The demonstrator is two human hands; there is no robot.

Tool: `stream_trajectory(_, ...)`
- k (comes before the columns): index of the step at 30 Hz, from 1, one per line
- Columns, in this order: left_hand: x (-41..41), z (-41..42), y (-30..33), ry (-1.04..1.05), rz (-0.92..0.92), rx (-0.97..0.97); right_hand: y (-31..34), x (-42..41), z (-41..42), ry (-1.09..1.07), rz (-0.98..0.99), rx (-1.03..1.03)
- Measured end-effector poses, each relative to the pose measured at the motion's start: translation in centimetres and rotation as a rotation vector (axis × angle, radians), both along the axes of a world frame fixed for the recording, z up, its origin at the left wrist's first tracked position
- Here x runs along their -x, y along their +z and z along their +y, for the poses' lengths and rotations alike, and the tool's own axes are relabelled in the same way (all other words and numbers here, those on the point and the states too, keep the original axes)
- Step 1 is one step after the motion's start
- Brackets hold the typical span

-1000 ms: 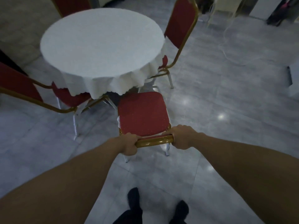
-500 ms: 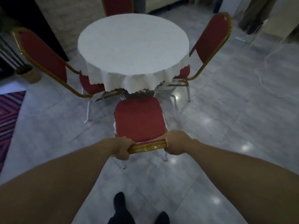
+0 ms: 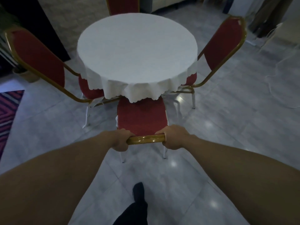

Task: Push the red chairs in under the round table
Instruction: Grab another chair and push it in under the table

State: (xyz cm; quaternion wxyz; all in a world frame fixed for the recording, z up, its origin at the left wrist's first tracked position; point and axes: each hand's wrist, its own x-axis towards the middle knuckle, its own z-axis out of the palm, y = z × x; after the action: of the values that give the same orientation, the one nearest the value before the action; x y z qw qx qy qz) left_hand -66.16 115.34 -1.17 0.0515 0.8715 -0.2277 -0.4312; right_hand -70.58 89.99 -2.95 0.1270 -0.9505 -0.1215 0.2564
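Note:
A round table (image 3: 138, 51) with a white cloth stands ahead of me. Directly in front, a red chair (image 3: 142, 117) with a gold frame has the front edge of its seat just under the hanging cloth. My left hand (image 3: 121, 140) and my right hand (image 3: 174, 137) are both shut on the gold top rail of its back. Another red chair (image 3: 39, 56) stands at the left with its seat partly under the table. A third red chair (image 3: 224, 41) stands at the right, its seat tucked under the cloth. A fourth chair back (image 3: 123, 5) shows behind the table.
The floor is grey tile (image 3: 227, 135). A striped rug (image 3: 8, 109) lies at the left edge. A plant pot (image 3: 27, 75) stands behind the left chair. A white cable (image 3: 276, 88) loops across the floor at the right. My dark shoe (image 3: 138, 192) is below.
The chair in my hands has slid forward, and its seat's front edge now reaches under the tablecloth. I have stepped closer to the table.

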Motion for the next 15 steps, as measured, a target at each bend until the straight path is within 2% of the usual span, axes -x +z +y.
stream_trajectory(8, -9.5, -1.0, 0.5, 0.019, 0.011, 0.036, 0.1, -9.6, -0.6, -0.006, 0.016, 0.033)
stream_trajectory(15, -11.2, -0.7, 0.5, -0.023, 0.027, 0.009, -0.1, -11.1, -0.6, 0.017, 0.028, 0.011)
